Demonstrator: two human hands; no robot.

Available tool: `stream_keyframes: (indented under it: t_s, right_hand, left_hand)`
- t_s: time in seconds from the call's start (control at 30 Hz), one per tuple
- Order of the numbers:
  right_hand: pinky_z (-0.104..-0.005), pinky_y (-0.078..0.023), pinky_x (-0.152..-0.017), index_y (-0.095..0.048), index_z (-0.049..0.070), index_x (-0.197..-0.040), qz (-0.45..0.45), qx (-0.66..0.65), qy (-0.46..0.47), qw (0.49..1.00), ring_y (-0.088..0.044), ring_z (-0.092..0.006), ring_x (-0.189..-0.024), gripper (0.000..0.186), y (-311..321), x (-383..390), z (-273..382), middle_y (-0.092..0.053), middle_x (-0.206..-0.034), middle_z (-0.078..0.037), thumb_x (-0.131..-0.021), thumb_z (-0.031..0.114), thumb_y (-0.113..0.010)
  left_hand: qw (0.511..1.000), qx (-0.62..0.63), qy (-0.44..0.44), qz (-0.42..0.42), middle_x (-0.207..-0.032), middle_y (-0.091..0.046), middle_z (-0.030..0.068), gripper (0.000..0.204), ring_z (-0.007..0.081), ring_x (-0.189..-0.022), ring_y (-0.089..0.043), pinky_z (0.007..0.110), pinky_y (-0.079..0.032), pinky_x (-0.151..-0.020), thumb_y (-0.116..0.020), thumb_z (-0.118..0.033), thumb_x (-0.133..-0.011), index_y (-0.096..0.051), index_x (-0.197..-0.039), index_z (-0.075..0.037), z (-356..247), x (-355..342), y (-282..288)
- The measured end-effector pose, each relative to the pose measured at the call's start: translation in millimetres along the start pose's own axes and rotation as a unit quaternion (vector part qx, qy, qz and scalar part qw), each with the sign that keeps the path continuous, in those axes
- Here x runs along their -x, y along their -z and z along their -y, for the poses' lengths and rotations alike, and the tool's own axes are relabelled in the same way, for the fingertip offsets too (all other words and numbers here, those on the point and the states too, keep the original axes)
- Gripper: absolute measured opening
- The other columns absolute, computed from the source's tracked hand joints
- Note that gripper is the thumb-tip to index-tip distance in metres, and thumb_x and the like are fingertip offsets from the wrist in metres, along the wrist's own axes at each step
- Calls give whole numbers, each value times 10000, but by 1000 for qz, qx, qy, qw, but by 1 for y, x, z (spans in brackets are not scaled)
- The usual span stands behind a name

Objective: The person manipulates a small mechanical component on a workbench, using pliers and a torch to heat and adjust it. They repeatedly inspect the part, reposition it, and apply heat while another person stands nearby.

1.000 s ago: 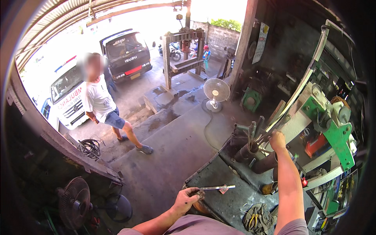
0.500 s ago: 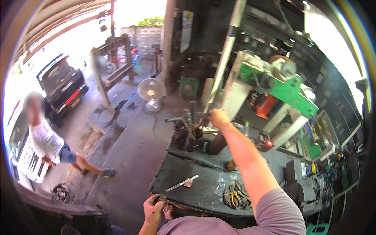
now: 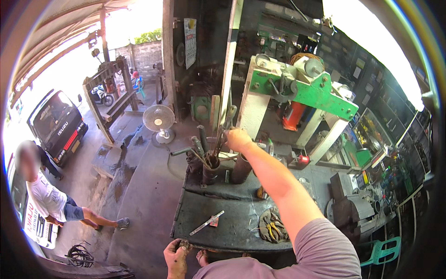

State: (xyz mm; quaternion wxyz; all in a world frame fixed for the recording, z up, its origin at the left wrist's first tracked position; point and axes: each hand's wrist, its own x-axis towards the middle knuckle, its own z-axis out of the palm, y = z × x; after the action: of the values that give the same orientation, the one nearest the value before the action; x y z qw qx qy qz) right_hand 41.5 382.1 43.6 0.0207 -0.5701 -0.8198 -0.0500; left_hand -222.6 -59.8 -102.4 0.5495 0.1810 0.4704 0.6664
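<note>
**Black-topped bench [image 3: 237, 209], bars packed tight: a snag or a drop worries me most**

Far left, a bystander [image 3: 51, 200] stands well apart, so I judge that side low-risk. The white fan [image 3: 159, 118] stands on the floor beyond the bench's far left corner; a bar toppling that way might reach its cord.

At the near left edge, the left hand [image 3: 175, 258] pinches a small dark piece [image 3: 184, 243]. What look like bare toes [image 3: 202, 257] show just beside it, so a slack pinch could drop it on them. On the bench top, a silver strip [image 3: 202, 226] touches a small red item [image 3: 214, 222].

At the far end, an upright tube [image 3: 210, 176] holds leaning bars [image 3: 217, 149]. The right hand [image 3: 238, 138] is at their tops, fingers bent; I cannot tell what it grips. Because the bars cross, lifting one could drag its neighbours, and a sideways tug could tip the tube.

Rightmost, yellow-handled pliers [image 3: 276, 231] lie on rumpled dark cloth [image 3: 265, 221]; a lowered elbow might catch them.
</note>
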Motion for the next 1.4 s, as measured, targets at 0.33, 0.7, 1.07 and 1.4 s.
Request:
stream_keyframes:
  t_s: [0.33,0.7,1.07,1.4]
  right_hand:
    - [-369,-584,-783,-738,-43,-1178,-128,-456,-377,796,-714,-206,-853,453,5,264,-51,-761,-977,-130,-1005,376,-750]
    - [-254,-387,-508,-616,59,-1061,-43,-830,-318,456,-557,-119,-674,146,-60,281,-53,-593,-840,-27,-1045,183,-690]
    - [-428,-579,-778,-805,69,-1203,-17,-115,-273,955,-758,-335,-851,383,85,411,-130,-785,-901,-122,-873,255,-865]
    - [-435,-616,-779,-835,107,-865,127,219,-11,967,-791,-307,-931,123,20,264,-104,-802,-949,-121,-867,177,-734]
  left_hand:
    - [999,-6,32,-14,-1054,-699,126,256,204,-898,-717,392,-645,-895,-657,-6,-940,-666,-1164,117,11,-7,-17]
    - [989,-34,94,109,-1083,-732,114,276,235,-916,-749,388,-635,-895,-664,-48,-978,-670,-1227,70,86,-90,-43]
    - [991,43,122,39,-1032,-745,59,197,230,-888,-758,406,-641,-869,-692,-88,-975,-697,-1163,-29,121,-121,-2]
    - [986,69,146,31,-1035,-735,57,200,253,-935,-751,441,-627,-923,-707,-113,-963,-696,-1152,-49,141,-141,2]
